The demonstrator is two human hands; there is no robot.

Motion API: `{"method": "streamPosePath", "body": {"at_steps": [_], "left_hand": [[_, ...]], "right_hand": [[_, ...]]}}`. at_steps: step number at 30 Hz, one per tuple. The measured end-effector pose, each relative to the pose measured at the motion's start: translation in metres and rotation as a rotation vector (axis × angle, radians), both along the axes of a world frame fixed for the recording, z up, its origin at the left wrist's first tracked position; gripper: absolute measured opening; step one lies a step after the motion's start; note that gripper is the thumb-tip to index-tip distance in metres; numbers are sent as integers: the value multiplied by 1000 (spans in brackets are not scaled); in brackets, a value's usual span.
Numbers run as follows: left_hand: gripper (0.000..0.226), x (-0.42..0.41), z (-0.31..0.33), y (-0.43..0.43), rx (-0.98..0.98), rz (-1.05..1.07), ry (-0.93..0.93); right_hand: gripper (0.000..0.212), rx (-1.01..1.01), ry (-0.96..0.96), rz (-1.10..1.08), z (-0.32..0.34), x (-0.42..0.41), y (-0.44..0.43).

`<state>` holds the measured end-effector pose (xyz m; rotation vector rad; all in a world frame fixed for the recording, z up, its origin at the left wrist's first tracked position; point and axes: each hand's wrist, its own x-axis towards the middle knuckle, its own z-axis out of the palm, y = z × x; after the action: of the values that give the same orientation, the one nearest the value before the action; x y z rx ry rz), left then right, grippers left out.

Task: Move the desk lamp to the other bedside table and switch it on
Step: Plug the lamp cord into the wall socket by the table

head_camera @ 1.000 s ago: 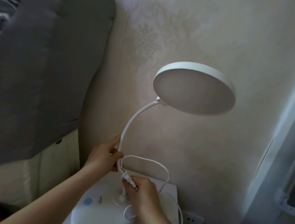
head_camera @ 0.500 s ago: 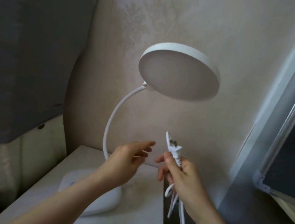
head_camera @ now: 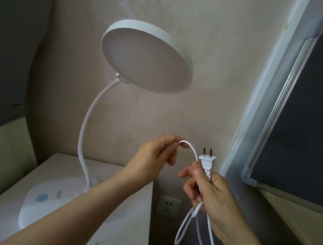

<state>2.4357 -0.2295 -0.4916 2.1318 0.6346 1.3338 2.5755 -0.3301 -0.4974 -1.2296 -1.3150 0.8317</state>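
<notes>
The white desk lamp point(head_camera: 147, 56) stands on the pale bedside table point(head_camera: 120, 226), its round head unlit and tilted, a curved neck rising from an oval base with a blue button point(head_camera: 41, 198). My right hand point(head_camera: 207, 196) grips the white two-pin plug point(head_camera: 207, 161) with pins pointing up, and loops of the cord point(head_camera: 184, 228) hang below it. My left hand point(head_camera: 153, 157) pinches a bend of the same cord just left of the plug.
A white wall socket point(head_camera: 167, 205) sits low on the wall, right of the table edge. A dark headboard point(head_camera: 8, 50) fills the left side. A window frame point(head_camera: 271, 104) and sill run along the right.
My left hand has closed on a loop of the cord beside the plug. My right hand holds the plug a little higher, pins upright. The view has shifted left and up.
</notes>
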Motion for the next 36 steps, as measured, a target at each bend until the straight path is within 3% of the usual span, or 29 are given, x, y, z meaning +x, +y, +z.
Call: {"method": "streamPosePath", "body": {"at_steps": [5, 7, 10, 12, 15, 17, 20, 24, 27, 31, 36], "left_hand": [[24, -2, -5, 12, 142, 370, 196], [29, 1, -11, 10, 184, 413, 322], [37, 11, -25, 9, 219, 365, 561], [38, 22, -36, 5, 226, 321, 682], [42, 39, -57, 0, 206, 240, 829], [50, 50, -71, -7, 198, 136, 886], [59, 62, -76, -23, 28, -59, 677], [41, 77, -57, -60, -467, -499, 355], [47, 83, -48, -80, -837, -738, 160], [22, 88, -61, -94, -842, -563, 48], [33, 108, -87, -108, -990, -308, -12]], "right_hand": [[34, 19, -109, -374, -16, 27, -3], [36, 56, -7, -455, -13, 38, -7], [38, 36, 89, -511, 0, 44, -12], [26, 46, 82, -546, 7, 48, -13], [13, 105, 99, -493, 22, 51, -16], [19, 125, 202, -444, 28, 52, -19], [30, 150, 289, -422, 27, 56, -21], [30, 202, 355, -414, 16, 63, -16], [23, 172, 342, -454, 2, 68, -13], [10, 148, 419, -402, -11, 76, -14], [10, 4, 387, -359, -26, 85, -10]]}}
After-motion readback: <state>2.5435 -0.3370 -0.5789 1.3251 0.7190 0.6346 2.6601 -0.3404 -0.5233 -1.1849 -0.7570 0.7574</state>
